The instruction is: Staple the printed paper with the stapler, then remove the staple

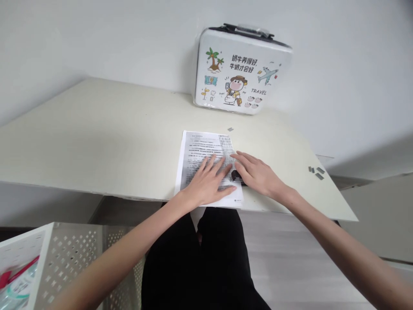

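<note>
A sheet of printed paper (190, 150), possibly several stacked, lies at the desk's front edge. My left hand (206, 181) rests flat on it with fingers spread. At the paper's right edge sits a small black stapler (237, 175), its front end over the sheet. My right hand (258, 174) is beside and partly above the stapler, hiding its rear. The fingers of that hand are stretched out to the paper's edge, with the thumb close over the stapler's front. Whether the palm touches the stapler, I cannot tell.
A white cartoon-printed case (241, 73) stands at the back of the pale desk (112, 133), against the wall. Several grey staple strips (318, 175) lie at the right, and another small strip (230, 129) lies behind the paper. A perforated bin (77, 254) stands at lower left.
</note>
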Motion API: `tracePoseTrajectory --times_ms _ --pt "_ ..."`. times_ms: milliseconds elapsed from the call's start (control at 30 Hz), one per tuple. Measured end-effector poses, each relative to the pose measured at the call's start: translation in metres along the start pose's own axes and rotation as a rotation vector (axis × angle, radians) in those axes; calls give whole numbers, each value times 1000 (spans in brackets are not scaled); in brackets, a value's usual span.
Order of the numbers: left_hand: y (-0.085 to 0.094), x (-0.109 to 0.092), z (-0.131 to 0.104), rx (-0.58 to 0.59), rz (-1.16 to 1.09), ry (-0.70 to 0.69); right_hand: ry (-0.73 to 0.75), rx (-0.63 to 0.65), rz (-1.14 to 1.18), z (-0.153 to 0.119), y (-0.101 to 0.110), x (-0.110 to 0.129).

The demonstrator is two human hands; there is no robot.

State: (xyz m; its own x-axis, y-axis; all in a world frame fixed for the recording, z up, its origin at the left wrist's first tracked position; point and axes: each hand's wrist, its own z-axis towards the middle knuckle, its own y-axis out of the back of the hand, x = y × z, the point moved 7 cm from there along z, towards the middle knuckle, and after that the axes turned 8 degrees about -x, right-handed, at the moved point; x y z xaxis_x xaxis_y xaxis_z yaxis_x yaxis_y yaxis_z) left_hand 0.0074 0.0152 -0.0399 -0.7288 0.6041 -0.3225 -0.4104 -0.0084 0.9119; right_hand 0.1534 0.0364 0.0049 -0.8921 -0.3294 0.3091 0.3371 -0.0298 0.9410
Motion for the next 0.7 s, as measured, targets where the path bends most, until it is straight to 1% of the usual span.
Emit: tracePoseTrajectory --times_ms 167,267,367,433,600,700 --pt "3 -3 0 8 22 5 3 11 16 0 1 0" --pt "4 -4 0 26 34 11 4 8 -10 0 1 1" --pt "5 -5 0 19 39 11 11 15 -58 0 0 3" --pt "5 -5 0 1 46 8 31 21 -105 1 -1 5" --pt "3 -5 -2 -35 54 -1 135 30 -196 2 -3 15" --pt "4 -4 -3 -58 57 -9 148 29 -245 3 -7 17"
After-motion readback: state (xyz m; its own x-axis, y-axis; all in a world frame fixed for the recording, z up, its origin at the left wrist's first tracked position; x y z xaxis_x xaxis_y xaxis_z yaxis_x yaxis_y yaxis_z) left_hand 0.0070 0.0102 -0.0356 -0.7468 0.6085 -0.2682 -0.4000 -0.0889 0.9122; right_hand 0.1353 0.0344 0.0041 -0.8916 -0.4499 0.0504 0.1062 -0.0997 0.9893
